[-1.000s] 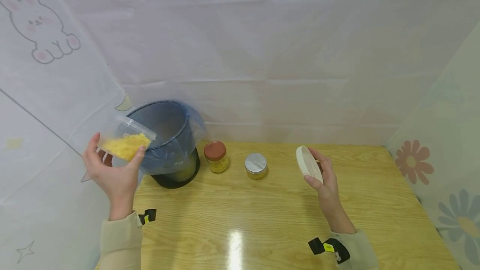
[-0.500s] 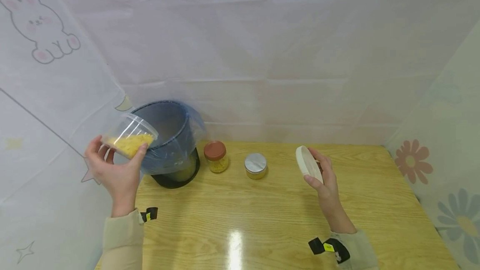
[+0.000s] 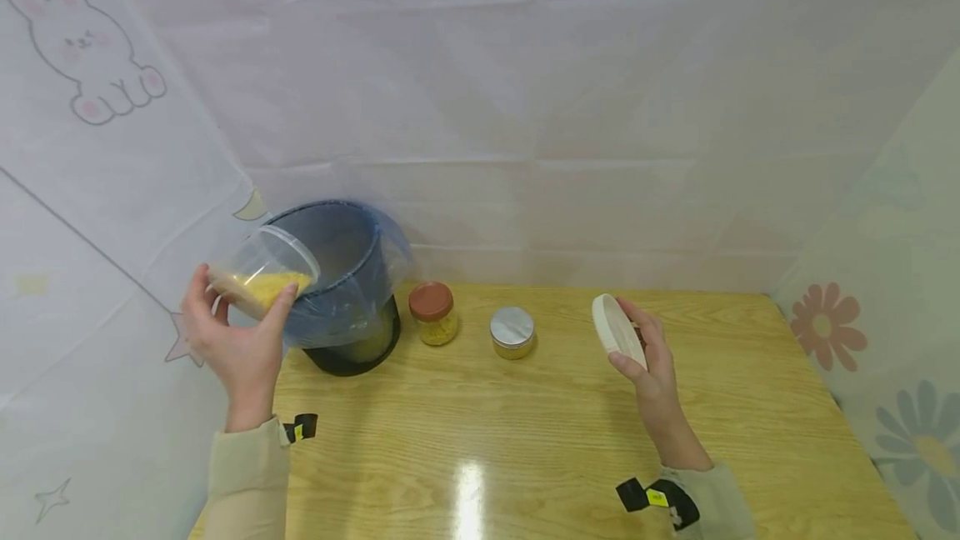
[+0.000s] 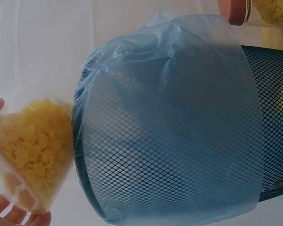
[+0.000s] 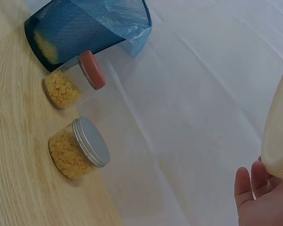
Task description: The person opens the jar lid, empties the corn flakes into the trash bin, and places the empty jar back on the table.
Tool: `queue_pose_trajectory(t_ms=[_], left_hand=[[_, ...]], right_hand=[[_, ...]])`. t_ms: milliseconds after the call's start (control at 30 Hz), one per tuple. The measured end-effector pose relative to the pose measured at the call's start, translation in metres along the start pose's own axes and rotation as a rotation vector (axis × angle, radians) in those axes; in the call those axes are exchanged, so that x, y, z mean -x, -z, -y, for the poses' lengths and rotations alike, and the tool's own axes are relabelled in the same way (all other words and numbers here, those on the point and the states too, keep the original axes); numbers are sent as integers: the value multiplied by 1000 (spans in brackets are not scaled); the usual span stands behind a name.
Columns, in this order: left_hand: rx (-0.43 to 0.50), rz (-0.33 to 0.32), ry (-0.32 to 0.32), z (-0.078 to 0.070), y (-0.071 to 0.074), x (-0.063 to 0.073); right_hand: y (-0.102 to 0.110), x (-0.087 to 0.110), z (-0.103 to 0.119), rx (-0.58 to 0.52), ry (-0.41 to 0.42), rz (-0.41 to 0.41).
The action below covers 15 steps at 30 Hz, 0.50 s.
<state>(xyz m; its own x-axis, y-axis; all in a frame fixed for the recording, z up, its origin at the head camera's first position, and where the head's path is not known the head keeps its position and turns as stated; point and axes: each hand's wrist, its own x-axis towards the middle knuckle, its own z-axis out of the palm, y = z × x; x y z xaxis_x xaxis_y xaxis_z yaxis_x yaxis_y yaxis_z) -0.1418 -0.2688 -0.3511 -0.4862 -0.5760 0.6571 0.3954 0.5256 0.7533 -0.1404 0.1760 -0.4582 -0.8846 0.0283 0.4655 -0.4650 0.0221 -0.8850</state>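
My left hand [image 3: 238,348] grips a clear plastic jar [image 3: 264,269], tilted with its open mouth toward the mesh trash bin [image 3: 351,357]. Small yellow flakes [image 4: 35,141] have slid along the jar's lower side toward its rim. In the left wrist view the jar's mouth is right beside the bin's rim, which a blue plastic bag [image 4: 165,117] covers. Over the right part of the table, my right hand [image 3: 654,369] holds a cream-white round lid [image 3: 618,330] on edge, between thumb and fingers. Part of that lid runs out of the right wrist view.
Beside the bin stands a jar with a red-brown lid [image 3: 431,302], yellow flakes inside. To its right is a silver-lidded jar [image 5: 78,150], also holding flakes. Both stand on the wooden table [image 3: 420,448]. Pale sheets hang behind and at the sides.
The left hand has shifted slightly right and tipped the jar further, so its mouth moves over the bin's rim. Its flakes have settled toward the lower side. The right hand holds still.
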Motion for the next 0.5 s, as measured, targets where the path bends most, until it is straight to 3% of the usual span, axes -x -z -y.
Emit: queue_pose_trajectory(t_ms=[500], left_hand=[[-47, -14, 7, -2, -2, 0]], right_hand=[[0, 2, 0, -9, -18, -2]])
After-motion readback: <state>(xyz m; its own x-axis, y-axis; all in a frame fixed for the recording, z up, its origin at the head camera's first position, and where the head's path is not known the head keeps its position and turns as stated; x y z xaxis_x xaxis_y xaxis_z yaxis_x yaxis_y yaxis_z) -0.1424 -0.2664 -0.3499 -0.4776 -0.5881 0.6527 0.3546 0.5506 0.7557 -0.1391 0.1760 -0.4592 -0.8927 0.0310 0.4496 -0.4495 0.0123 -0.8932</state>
